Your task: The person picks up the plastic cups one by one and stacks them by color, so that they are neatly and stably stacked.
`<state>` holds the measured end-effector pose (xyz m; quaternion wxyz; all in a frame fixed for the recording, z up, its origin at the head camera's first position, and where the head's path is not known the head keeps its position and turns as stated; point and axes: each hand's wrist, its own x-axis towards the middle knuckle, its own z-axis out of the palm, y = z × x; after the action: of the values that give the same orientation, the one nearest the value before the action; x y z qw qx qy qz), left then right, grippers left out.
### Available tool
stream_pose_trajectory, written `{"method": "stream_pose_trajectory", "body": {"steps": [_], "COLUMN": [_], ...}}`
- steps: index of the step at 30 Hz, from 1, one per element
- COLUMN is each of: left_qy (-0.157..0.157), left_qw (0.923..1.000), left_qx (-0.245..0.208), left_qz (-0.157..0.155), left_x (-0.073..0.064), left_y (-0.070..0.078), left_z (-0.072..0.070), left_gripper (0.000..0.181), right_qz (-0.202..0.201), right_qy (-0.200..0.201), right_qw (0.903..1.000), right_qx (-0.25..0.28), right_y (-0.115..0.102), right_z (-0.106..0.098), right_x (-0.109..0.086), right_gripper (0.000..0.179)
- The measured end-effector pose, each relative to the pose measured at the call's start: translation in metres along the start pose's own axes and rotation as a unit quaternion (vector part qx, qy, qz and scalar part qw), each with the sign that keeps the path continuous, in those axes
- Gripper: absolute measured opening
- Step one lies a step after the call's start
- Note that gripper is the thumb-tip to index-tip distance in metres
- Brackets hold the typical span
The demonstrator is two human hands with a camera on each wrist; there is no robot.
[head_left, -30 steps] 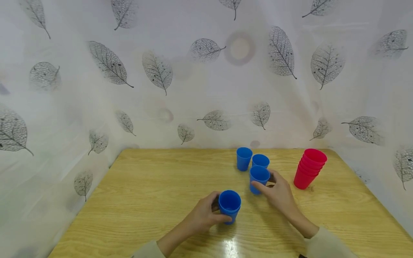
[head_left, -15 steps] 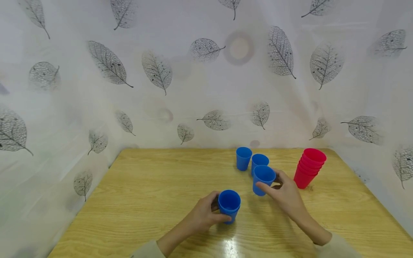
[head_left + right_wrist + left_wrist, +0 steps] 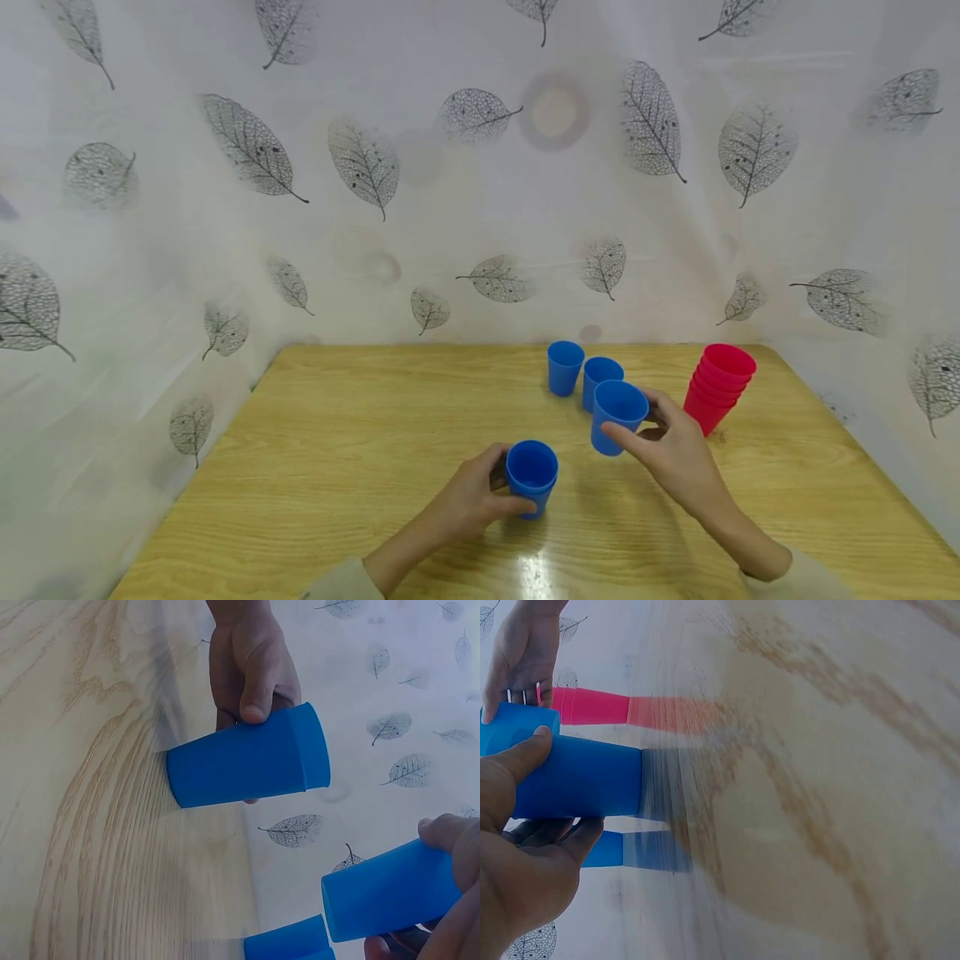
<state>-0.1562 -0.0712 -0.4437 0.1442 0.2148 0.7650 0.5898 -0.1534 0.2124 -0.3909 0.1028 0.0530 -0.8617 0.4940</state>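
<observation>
My left hand (image 3: 472, 498) grips two nested blue cups (image 3: 531, 482), thumb in front and fingers behind; they stand upright on the wooden table. In the right wrist view the inner cup's rim shows above the outer cup of this nested pair (image 3: 240, 761). To the right and farther back, my right hand (image 3: 673, 457) holds a single blue cup (image 3: 619, 408) between thumb and fingers. That held cup (image 3: 390, 889) is raised off the table, slightly tilted. Behind it stand two more blue cups: a left one (image 3: 565, 368) and a right one (image 3: 601, 385), partly covered.
A leaning stack of several nested red cups (image 3: 720, 387) stands at the right, just beyond my right hand. The wooden table (image 3: 360, 417) ends at a pale curtain (image 3: 480, 200) printed with leaves, which hangs behind and at both sides.
My right hand has lifted its blue cup and drawn it a little to the right, away from the two cups behind. My left hand and the nested cups have stayed in place.
</observation>
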Motion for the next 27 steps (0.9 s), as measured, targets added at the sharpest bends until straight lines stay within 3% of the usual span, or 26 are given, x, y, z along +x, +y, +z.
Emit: {"method": "stream_pose_trajectory", "body": {"steps": [17, 27], "left_qy": [-0.001, -0.006], "left_qw": [1.0000, 0.9998], "left_qx": [-0.002, -0.001], "left_qz": [-0.006, -0.017], "left_x": [0.001, 0.001], "left_y": [-0.001, -0.001], "left_z": [0.000, 0.000], "left_gripper": [0.061, 0.060], "right_qz": [-0.027, -0.077], "right_qy": [-0.030, -0.055], "right_qw": [0.9985, 0.9929], "right_qx": [0.037, 0.072], "right_y": [-0.031, -0.052], "right_z": [0.014, 0.032], "right_x": [-0.005, -0.002], "right_gripper": [0.057, 0.053]}}
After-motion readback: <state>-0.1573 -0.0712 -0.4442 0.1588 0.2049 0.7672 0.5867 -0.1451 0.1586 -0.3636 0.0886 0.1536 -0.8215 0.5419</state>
